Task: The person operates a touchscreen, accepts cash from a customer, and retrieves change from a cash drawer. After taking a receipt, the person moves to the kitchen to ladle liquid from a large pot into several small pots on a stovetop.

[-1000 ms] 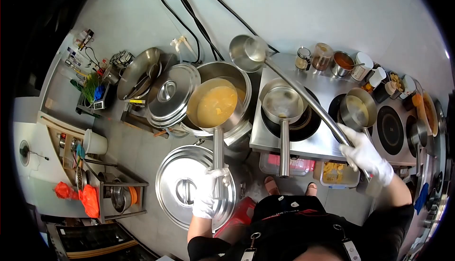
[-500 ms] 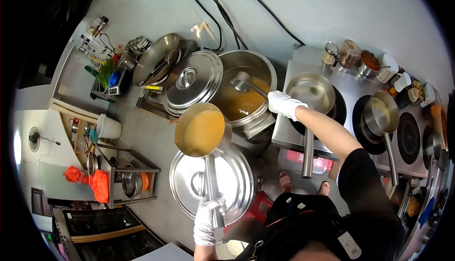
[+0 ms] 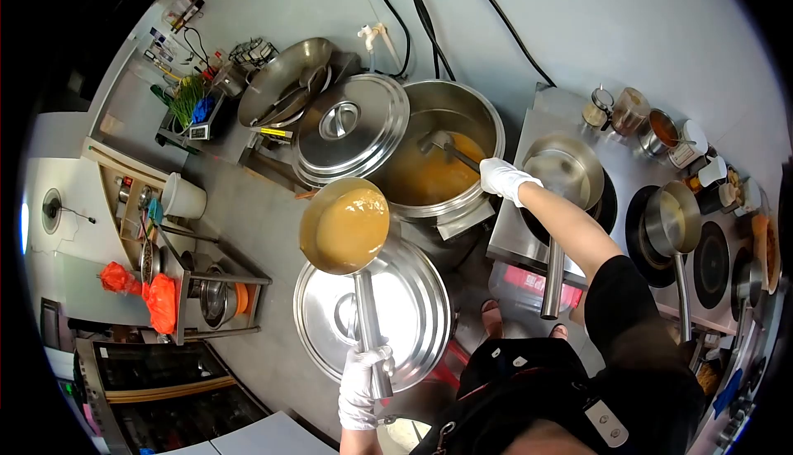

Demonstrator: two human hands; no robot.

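My left hand (image 3: 361,381), in a white glove, is closed around the long handle of a steel saucepan (image 3: 366,310). Cloudy yellow-brown broth (image 3: 351,236) fills much of that pan, with bubbles near its far rim. My gloved right hand (image 3: 505,181) grips the handle of a ladle (image 3: 440,139) whose bowl is inside a large steel stockpot (image 3: 450,96). Similar broth (image 3: 450,178) lies in the stockpot. A round steel lid (image 3: 376,129) leans over the stockpot's left side. Below the saucepan is another large steel lid (image 3: 413,319).
To the right, a saucepan of clear liquid (image 3: 562,145) and a smaller saucepan (image 3: 661,232) sit on the cooktop (image 3: 537,120). Jars (image 3: 629,112) line its back. A wok (image 3: 310,50) stands beyond the leaning lid. A red stool (image 3: 453,360) is near my feet.
The view has shifted slightly, so the pots appear farther right. The ladle bowl has tilted and sits against the broth. Bubbles now show on the broth in the saucepan.
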